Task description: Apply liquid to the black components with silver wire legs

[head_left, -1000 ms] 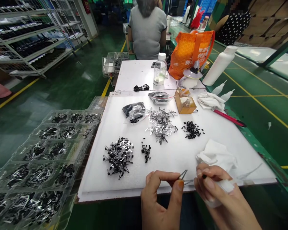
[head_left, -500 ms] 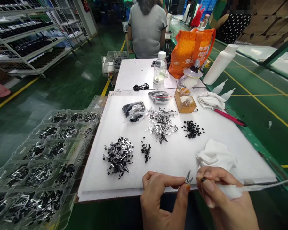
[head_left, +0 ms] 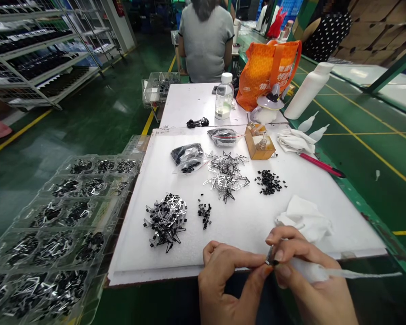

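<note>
1. Left hand (head_left: pixel 213 280): thumb and index finger pinch a clip (head_left: pixel 269 256), which pokes up between their tips.
2. Right hand (head_left: pixel 320 295): thumb and index finger close on a black bit (head_left: pixel 275 262), mostly hidden, right beside the clip; whether the two parts join, I cannot tell.
3. A white dropper (head_left: pixel 311 271) lies within the right hand, nozzle pointing right.

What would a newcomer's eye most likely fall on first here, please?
Probably the bright orange bag, standing toward the back, just right of the clear bottle. Next, the heap of black and silver parts at the front left of the white worktop would stand out. Then, at the near edge, the left hand and right hand are close together at a small metal part.
</note>
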`<state>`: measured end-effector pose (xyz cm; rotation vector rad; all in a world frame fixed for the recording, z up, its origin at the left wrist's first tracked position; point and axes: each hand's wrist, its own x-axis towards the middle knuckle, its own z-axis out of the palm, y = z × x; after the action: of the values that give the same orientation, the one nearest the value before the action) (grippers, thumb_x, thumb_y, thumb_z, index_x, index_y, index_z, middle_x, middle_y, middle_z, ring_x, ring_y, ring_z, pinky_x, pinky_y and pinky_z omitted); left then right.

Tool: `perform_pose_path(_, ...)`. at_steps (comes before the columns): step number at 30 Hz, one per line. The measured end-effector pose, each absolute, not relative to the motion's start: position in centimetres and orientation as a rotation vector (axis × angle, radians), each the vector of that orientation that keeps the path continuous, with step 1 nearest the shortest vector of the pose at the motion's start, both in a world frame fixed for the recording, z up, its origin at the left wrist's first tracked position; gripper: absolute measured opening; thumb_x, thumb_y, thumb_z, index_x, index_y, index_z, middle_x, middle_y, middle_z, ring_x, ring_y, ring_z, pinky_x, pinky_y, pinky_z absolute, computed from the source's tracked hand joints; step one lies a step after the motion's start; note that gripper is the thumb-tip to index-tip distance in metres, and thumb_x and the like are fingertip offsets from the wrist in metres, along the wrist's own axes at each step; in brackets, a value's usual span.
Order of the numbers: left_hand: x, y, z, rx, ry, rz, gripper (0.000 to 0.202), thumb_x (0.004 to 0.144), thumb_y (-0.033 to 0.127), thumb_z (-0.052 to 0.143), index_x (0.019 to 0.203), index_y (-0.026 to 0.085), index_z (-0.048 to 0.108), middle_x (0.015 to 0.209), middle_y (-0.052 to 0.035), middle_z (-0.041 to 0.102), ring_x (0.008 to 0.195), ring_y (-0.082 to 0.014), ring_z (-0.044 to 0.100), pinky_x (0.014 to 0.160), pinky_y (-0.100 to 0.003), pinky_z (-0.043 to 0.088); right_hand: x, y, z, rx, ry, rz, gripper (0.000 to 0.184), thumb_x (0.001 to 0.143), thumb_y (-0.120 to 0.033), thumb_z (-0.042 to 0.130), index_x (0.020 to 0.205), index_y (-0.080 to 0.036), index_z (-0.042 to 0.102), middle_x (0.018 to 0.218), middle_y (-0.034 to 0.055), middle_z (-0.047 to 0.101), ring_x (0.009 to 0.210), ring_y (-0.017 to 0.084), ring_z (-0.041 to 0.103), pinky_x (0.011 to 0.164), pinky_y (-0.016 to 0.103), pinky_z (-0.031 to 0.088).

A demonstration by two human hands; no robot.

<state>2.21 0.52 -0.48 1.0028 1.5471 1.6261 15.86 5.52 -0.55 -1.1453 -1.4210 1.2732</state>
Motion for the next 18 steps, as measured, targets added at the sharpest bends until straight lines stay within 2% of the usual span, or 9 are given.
perform_pose_path(5,1.7,0.5,-0.4,1.117,1.528,1.619,0.007,0.093,0.026,0.079,0.088,0.030,0.078,0.077,0.0095,0.076,0.069,-0.0113,0.065,0.090,-0.031,0.041,16.0,6.1,-0.2,-1.074,-1.555,1.112,0.016,0.088,-0.035,0.080,0.077,-0.023,0.075,0.092,0.0059,0.068,0.078,0.012,0.068,0.066,0.016,0.057)
perform_pose_path(9,0.6,0.5,-0.5,1.339,1.468,1.528,0.019,0.093,0.013,0.078,0.097,0.031,0.075,0.085,0.0132,0.078,0.072,-0.0073,0.069,0.090,-0.028,0.041,16.1,6.3,-0.2,-1.009,-1.624,1.073,0.011,0.092,-0.031,0.077,0.083,-0.025,0.074,0.096,0.0022,0.068,0.083,0.009,0.070,0.075,0.012,0.057)
perform_pose_path(18,0.3,0.4,-0.7,1.404,1.478,1.490,0.019,0.093,0.014,0.078,0.099,0.032,0.073,0.087,0.0156,0.077,0.075,-0.0054,0.071,0.094,-0.028,0.041,16.1,6.4,-0.1,-0.997,-1.646,1.060,0.011,0.093,-0.031,0.075,0.084,-0.026,0.072,0.096,-0.0011,0.067,0.084,0.006,0.069,0.077,0.008,0.056)
